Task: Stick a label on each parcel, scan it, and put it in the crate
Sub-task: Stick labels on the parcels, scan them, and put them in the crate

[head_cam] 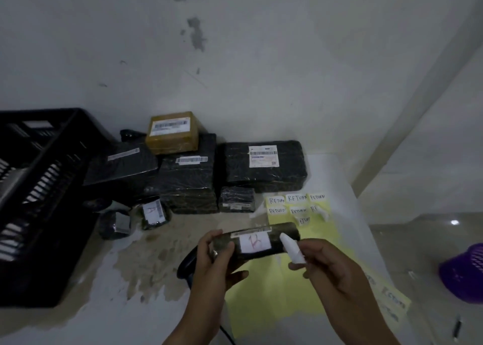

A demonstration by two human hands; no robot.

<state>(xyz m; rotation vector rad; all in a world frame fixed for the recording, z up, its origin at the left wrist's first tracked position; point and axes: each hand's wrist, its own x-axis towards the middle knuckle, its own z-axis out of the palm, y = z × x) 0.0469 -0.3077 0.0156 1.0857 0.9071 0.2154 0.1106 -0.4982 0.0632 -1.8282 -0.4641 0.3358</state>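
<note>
1. Left hand: grip clamped on the left end of the parcel, thumb on the front face, fingers curled behind; held in the air above the desk
2. Parcel: dark, wrapped, long and narrow, lying about level between the two hands; barcode strip along its upper edge; white label with a red handwritten mark stuck on the near face, just right of the left thumb
3. Right hand: grip pinched together on a white strip; the strip's upper tip lies at the parcel's right end, touching or only overlapping it, cannot tell
4. Scanner: black, on the desk directly under the left grip, partly hidden by the wrist
5. Sheet: yellow, flat on the desk under and beyond the right grip; white RETURN labels in rows at its far end
6. Crate: black, slatted, on the desk well to the left of the left grip; contents too dark to tell
7. Pile: beyond both grips, against the wall; black wrapped parcels with barcode labels, a brown box on top at the rear left; two small pouches nearer, between pile and left grip
8. Basket: purple, far right of the right grip, past the desk edge
</note>
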